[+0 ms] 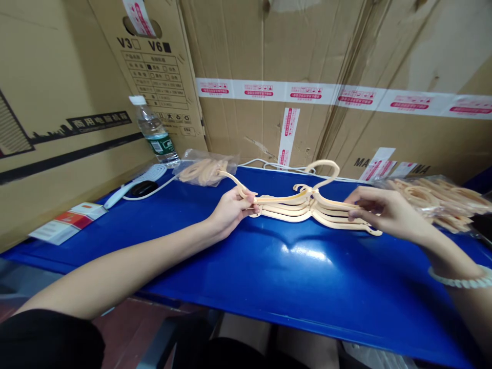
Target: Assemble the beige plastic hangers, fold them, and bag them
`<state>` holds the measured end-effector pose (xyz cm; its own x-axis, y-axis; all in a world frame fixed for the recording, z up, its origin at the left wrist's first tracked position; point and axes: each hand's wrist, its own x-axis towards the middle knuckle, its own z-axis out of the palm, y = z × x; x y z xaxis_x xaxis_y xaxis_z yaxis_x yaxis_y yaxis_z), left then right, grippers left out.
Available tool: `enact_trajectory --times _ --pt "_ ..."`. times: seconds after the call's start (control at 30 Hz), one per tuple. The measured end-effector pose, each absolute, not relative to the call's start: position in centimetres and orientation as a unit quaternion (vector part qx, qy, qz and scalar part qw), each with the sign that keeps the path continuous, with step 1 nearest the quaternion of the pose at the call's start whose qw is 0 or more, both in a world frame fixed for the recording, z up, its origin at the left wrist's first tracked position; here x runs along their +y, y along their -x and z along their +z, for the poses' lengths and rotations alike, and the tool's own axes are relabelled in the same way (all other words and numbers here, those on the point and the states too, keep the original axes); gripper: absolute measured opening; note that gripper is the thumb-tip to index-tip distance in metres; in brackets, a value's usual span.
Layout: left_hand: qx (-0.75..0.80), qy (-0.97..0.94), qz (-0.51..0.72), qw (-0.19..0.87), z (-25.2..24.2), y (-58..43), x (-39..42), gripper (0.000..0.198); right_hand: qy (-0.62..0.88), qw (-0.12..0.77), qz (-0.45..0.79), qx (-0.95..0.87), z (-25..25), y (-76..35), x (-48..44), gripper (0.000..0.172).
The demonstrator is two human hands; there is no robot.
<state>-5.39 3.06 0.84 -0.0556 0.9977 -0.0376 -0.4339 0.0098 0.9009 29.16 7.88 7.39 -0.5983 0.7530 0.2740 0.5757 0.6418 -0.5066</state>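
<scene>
A stack of several cream plastic hangers [303, 205] lies just above the blue table [269, 271], hooks pointing away from me. My left hand [232, 207] pinches the left ends of the stack, fingers closed on them. My right hand [378, 210] grips the right ends, fingers curled over the arms. A white bead bracelet [461, 279] sits on my right wrist.
A clear bag of more cream hangers [438, 200] lies at the right, another bag [203, 169] at the back left. A water bottle [154, 130], a white cable and black object [142, 187], and a red-white box [67, 221] sit at the left. Cardboard boxes [307, 77] wall the back.
</scene>
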Motion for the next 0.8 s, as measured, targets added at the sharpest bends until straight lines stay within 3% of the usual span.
enact_trajectory --times 0.27,0.43,0.5,0.6,0.67,0.73,0.8 --pt "0.385 -0.301 0.662 0.568 1.2 5.4 3.4 0.010 0.406 0.238 0.292 -0.833 7.7 -29.1 7.3 0.046" --pt "0.422 -0.433 0.550 0.576 0.4 4.6 1.8 0.027 0.420 0.251 0.315 -0.814 8.6 -30.2 7.4 0.046" --pt "0.401 -0.620 0.464 0.489 -0.1 4.2 0.5 0.029 0.415 0.254 0.329 -0.809 9.0 -30.6 7.3 0.045" --pt "0.270 -0.873 0.362 0.186 -0.4 3.7 -1.4 0.029 0.399 0.226 0.362 -0.812 9.4 -31.2 7.2 0.041" --pt "0.202 -0.927 0.316 0.007 -0.4 3.5 -2.4 0.031 0.405 0.184 0.373 -0.814 9.2 -31.4 7.3 0.038" --pt "0.196 -0.937 0.276 -0.081 -0.3 3.4 -2.9 0.033 0.418 0.131 0.379 -0.815 9.0 -31.4 7.3 0.036" --pt "0.227 -0.938 0.240 -0.104 -0.3 3.3 -3.1 0.036 0.426 0.081 0.377 -0.818 8.7 -31.3 7.4 0.033"
